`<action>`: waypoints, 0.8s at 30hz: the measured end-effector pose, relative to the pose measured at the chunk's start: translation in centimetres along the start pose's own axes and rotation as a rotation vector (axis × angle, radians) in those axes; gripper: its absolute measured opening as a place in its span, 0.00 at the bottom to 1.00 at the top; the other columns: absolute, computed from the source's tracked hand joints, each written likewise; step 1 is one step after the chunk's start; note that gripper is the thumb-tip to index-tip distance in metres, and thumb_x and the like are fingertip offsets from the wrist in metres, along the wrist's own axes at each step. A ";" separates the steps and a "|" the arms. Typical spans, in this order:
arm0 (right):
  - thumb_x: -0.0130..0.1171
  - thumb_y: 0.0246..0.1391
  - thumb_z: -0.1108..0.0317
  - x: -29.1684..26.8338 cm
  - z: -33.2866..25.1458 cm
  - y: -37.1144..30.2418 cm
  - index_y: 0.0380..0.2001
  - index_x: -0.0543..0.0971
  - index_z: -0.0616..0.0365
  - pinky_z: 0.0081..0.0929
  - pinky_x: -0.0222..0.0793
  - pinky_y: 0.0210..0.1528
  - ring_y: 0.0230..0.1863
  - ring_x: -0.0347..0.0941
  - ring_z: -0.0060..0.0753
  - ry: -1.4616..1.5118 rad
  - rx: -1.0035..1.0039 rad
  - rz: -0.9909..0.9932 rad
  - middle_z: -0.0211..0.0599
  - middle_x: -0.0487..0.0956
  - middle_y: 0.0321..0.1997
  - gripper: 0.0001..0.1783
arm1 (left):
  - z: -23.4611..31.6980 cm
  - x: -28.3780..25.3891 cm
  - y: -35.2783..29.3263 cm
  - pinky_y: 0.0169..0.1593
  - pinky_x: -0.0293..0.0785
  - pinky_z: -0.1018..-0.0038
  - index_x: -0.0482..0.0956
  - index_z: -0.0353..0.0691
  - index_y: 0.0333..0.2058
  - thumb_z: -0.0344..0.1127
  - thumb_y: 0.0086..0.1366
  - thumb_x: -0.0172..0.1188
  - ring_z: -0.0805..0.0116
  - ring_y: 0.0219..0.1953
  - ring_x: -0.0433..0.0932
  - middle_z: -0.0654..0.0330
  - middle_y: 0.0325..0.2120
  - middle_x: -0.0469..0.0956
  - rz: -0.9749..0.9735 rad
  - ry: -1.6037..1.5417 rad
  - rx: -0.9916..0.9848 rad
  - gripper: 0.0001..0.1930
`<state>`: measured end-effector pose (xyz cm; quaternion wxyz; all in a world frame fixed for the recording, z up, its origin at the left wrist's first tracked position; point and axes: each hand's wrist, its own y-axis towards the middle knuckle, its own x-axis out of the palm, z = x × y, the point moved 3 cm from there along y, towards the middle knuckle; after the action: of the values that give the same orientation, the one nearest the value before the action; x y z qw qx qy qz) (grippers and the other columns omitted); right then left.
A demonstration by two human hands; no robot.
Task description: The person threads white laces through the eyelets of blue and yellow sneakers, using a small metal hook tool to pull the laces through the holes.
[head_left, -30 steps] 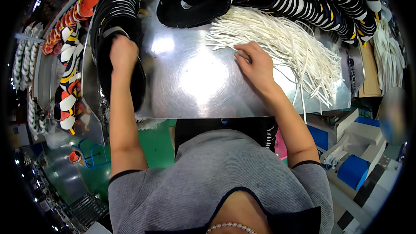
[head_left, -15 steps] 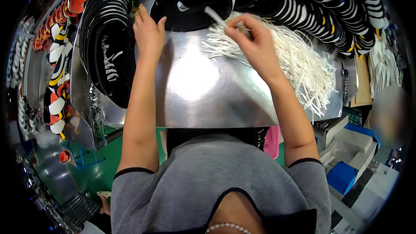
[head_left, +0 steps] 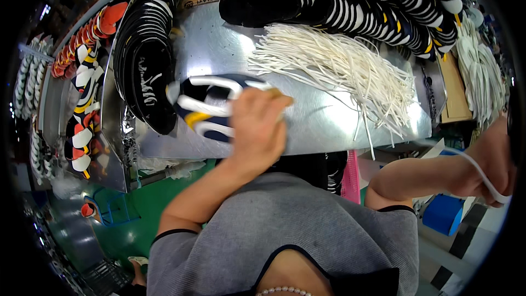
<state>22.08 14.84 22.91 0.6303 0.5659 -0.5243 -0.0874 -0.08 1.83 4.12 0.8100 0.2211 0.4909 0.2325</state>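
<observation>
In the middle of the metal table, my left hand (head_left: 257, 126) grips a dark shoe upper (head_left: 219, 123) with white stripes and a yellow patch. The upper lies on its side near the table's front edge, slightly blurred. Far out to the right, my right hand (head_left: 489, 164) is closed on a white lace (head_left: 475, 165), which trails back toward the table. A heap of white laces (head_left: 334, 66) spreads over the right part of the tabletop. Behind it another black upper (head_left: 260, 0) rests with its opening facing me.
Nested black uppers curve along the left edge (head_left: 148, 77), and more rows (head_left: 372, 16) line the back right. Red and white uppers (head_left: 82, 131) hang beyond the table's left side. A pink basket (head_left: 351, 178) and a blue bin (head_left: 441, 214) stand below.
My left hand has left the stack's side and now holds a striped upper mid-table. My right hand has swung from the lace heap to the far right, holding a white lace.
</observation>
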 end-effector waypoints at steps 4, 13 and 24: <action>0.55 0.60 0.74 -3.7 5.7 -5.5 0.29 0.71 0.57 0.13 0.60 0.13 0.16 0.70 0.19 -0.140 -0.129 0.304 0.31 0.75 0.27 0.05 | -1.1 7.7 -3.8 0.52 0.67 0.58 0.76 0.37 0.49 0.24 0.54 0.60 0.50 0.48 0.71 0.49 0.48 0.73 -0.136 0.024 -0.172 0.21; 0.61 0.60 0.66 -17.9 19.7 -17.6 0.40 0.77 0.59 0.12 0.45 0.20 0.19 0.54 0.07 -0.874 0.768 0.969 0.26 0.77 0.27 0.09 | -7.3 -6.4 -4.0 0.38 0.74 0.59 0.80 0.34 0.39 0.33 0.64 0.62 0.50 0.33 0.78 0.51 0.31 0.79 -0.279 0.372 -0.149 0.09; 0.60 0.62 0.64 -19.9 20.4 -17.9 0.36 0.80 0.62 0.16 0.67 0.32 0.29 0.72 0.14 -0.882 0.693 1.063 0.25 0.78 0.27 0.10 | -10.2 3.3 -4.0 0.66 0.63 0.70 0.70 0.32 0.59 0.56 0.74 0.47 0.66 0.57 0.71 0.55 0.54 0.74 -0.533 -1.376 -1.283 0.30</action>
<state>6.58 10.05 -6.53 0.1073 0.3160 -0.9255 0.1789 -7.29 1.91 -4.79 0.9120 -0.2925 -0.2748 0.0851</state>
